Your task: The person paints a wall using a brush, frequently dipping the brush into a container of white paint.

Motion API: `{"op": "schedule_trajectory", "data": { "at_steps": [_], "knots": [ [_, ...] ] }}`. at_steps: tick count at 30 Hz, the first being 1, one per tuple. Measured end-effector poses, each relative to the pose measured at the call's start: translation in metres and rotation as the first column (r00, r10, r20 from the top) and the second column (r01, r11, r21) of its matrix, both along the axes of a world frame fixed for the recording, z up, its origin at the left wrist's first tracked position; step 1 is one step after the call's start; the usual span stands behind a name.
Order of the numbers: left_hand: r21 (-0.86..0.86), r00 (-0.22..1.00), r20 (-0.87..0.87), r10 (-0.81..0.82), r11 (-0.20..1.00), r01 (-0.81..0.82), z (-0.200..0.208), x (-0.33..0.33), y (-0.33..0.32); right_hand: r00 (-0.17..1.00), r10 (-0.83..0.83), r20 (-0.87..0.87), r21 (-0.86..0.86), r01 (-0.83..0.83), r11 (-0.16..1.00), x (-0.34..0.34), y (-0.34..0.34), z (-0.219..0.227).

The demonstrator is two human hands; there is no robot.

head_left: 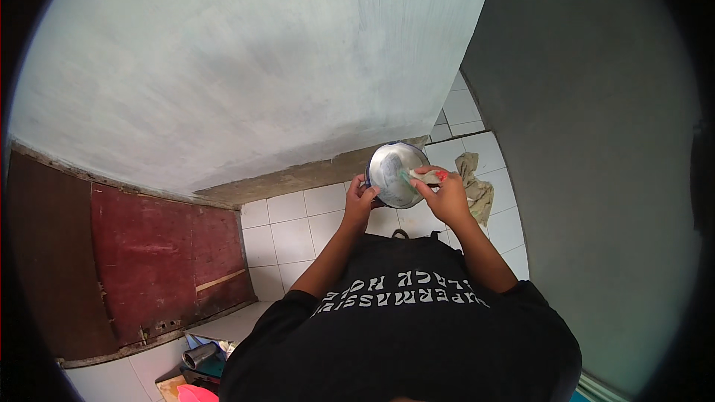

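My left hand (362, 197) grips the near-left rim of a round metal bowl (389, 167), thumb over the edge. The bowl has a dark blue rim and is smeared inside with white paint, with a greyer patch toward its right side. Held tilted, it hangs above the tiled floor. My right hand (448, 199) is closed on a paint-smeared brush (426, 177), whitish with red at one end and green at the other. The green end reaches over the bowl's inside; whether it touches the bottom I cannot tell. My fingers partly hide the brush.
A white-painted wall (246, 52) with grey patches stands in front, bare along its base. A dark grey surface (596, 141) rises at the right. A crumpled beige cloth (475, 190) lies on white tiles (294, 234). Red boards (149, 260) stand left, with a metal cup (199, 356) below.
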State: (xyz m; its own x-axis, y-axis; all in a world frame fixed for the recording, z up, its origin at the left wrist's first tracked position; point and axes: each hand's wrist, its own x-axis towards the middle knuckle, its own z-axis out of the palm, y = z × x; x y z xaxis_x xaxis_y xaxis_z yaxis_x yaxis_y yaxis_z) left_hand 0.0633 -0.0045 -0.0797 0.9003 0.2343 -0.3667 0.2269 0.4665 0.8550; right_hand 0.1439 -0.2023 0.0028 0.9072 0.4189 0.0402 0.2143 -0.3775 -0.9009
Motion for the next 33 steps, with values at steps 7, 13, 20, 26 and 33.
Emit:
{"op": "schedule_trajectory", "data": {
  "at_steps": [7, 13, 20, 26, 33],
  "knots": [
    [-0.041, 0.999, 0.028, 0.02, 0.999, -0.019, 0.007, 0.004, 0.022, 0.972, 0.026, 0.235, 0.051, -0.039, 0.998, 0.019, 0.042, 0.013],
    [-0.043, 0.999, 0.038, -0.025, 0.999, 0.026, 0.013, 0.002, 0.084, 0.894, 0.264, 0.363, -0.087, -0.249, 0.965, -0.002, 0.092, 0.014],
    [-0.147, 0.996, 0.011, -0.087, 0.985, 0.087, 0.021, -0.016, 0.156, 0.92, 0.22, 0.325, -0.013, -0.228, 0.974, -0.013, 0.145, 0.039],
    [-0.066, 0.973, 0.082, -0.216, 0.973, 0.222, 0.017, -0.013, 0.213, 0.859, 0.303, 0.413, -0.107, -0.284, 0.953, -0.033, 0.193, 0.032],
    [-0.075, 0.957, -0.026, -0.288, 0.956, 0.285, 0.015, -0.019, 0.26, 0.936, 0.243, 0.255, -0.011, -0.248, 0.969, -0.065, 0.224, 0.03]
  ]
}}
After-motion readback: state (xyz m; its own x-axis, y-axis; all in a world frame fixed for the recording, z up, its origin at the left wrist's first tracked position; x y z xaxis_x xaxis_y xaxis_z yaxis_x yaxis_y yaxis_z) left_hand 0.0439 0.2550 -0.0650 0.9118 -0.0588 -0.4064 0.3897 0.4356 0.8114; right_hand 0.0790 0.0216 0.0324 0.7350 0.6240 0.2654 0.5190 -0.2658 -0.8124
